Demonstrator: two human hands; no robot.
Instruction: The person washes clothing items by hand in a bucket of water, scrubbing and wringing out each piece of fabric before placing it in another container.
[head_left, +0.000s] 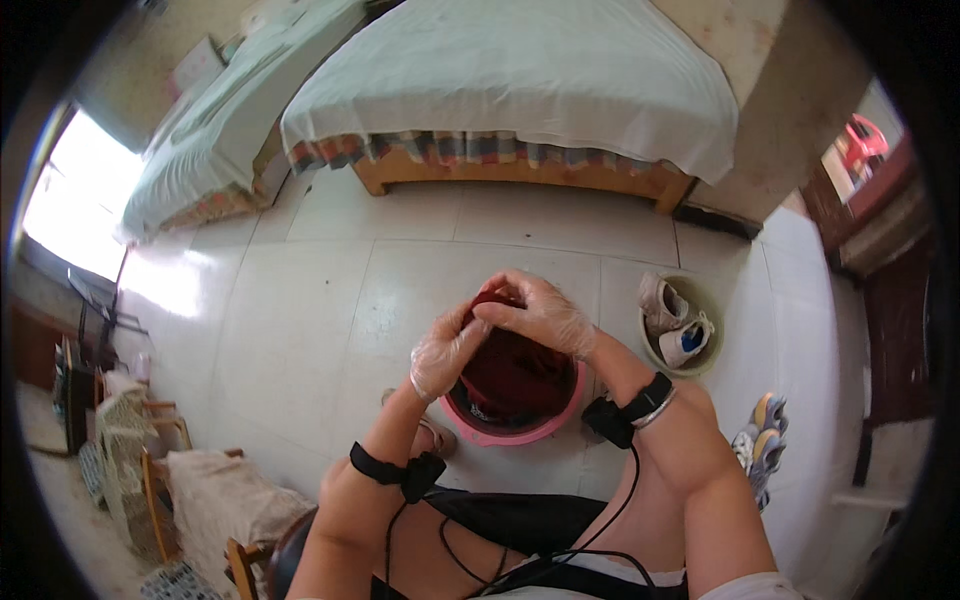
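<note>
Both my hands wear clear plastic gloves and meet above a pink basin (517, 437) on the floor between my feet. My left hand (446, 352) grips the left side of a dark red cloth (517, 367). Curled over the top of the same cloth is my right hand (536, 311), its thumb near my left fingers. The cloth hangs down into the basin, where dark liquid with some foam shows at the lower left. Folds between my palms are hidden by the fingers.
A green basin (709, 360) with a pair of shoes stands to the right, and more shoes (765, 442) lie farther down. Ahead is a wooden bed (525, 171) with a pale sheet. Covered chairs (225, 487) stand at the lower left. Black cables run from my wrist straps.
</note>
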